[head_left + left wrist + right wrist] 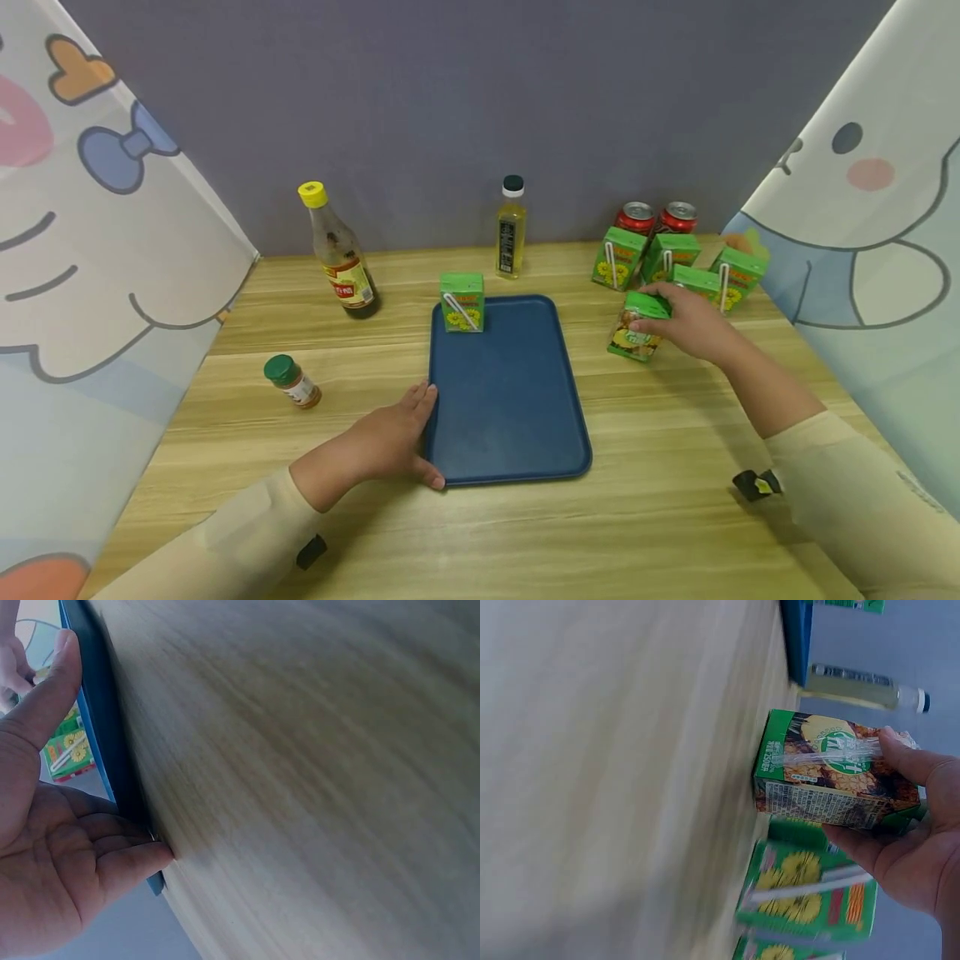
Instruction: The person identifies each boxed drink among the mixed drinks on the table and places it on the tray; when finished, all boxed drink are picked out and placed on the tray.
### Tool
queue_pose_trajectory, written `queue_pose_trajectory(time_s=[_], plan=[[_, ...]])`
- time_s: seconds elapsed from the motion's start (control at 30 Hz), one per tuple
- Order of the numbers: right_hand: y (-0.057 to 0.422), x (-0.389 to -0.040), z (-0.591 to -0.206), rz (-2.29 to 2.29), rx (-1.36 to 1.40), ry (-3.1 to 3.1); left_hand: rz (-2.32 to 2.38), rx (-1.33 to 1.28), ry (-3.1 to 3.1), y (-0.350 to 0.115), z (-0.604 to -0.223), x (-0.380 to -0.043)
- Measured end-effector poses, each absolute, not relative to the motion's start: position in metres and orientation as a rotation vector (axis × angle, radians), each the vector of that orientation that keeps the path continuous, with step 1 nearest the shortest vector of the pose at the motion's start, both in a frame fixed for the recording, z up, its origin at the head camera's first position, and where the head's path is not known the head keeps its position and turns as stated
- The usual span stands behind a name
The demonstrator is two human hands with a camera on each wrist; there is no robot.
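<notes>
My right hand (pixel 693 325) grips a green-topped juice box (pixel 633 340) by its upper part, thumb on one side and fingers on the other. In the right wrist view this box (pixel 821 769) shows pineapple pictures and a wrapped straw. It is slightly tilted; whether its base touches the table I cannot tell. My left hand (pixel 390 442) rests against the left edge of a dark blue tray (pixel 506 400), fingers extended along the rim and thumb at the near corner. Another green juice box (pixel 462 304), with yellow flowers and a white straw, stands at the tray's far left corner.
Behind the right hand stand several green juice boxes (pixel 618 258) and two red cans (pixel 636 218). An oil bottle (pixel 510 237) stands beyond the tray. Left of it are a yellow-capped sauce bottle (pixel 348 267) and a green-lidded spice jar (pixel 292 382). A grey wall (pixel 420 108) closes the back.
</notes>
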State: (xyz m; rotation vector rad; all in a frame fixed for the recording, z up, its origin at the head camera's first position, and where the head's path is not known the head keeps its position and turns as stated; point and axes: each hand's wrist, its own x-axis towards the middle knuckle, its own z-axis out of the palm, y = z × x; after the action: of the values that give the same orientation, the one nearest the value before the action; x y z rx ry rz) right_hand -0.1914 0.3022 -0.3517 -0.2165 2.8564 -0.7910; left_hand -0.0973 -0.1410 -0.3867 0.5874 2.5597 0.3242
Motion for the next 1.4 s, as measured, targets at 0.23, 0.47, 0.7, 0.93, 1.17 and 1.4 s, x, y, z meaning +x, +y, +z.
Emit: queue_pose_trajectory(time_s=[0.23,0.47,0.7,0.93,1.17,1.4], plan=[[0.268,-0.211,-0.34,-0.842,-0.299,2.836,0.32,0.59,2.562,-0.14,-0.387,-0.097],[0.232,-0.232,-0.336,-0.916,-0.428,2.796,0.306,0.598,2.568,-0.139,-0.386,-0.098],[0.202,-0.25,-0.343,-0.981,-0.516,2.771,0.304,0.604,2.57,-0.139,-0.386,-0.097],[0.181,-0.261,-0.349,-0.947,-0.536,2.742,0.29,0.616,2.575,-0.139,-0.385,-0.099],[0.173,-0.269,-0.357,-0.93,-0.583,2.695,0.295,0.616,2.567,-0.138,-0.386,-0.099],[0.169,-0.275,-0.361,-0.947,-0.676,2.671,0.289,0.604,2.568,-0.139,-0.387,-0.099]])
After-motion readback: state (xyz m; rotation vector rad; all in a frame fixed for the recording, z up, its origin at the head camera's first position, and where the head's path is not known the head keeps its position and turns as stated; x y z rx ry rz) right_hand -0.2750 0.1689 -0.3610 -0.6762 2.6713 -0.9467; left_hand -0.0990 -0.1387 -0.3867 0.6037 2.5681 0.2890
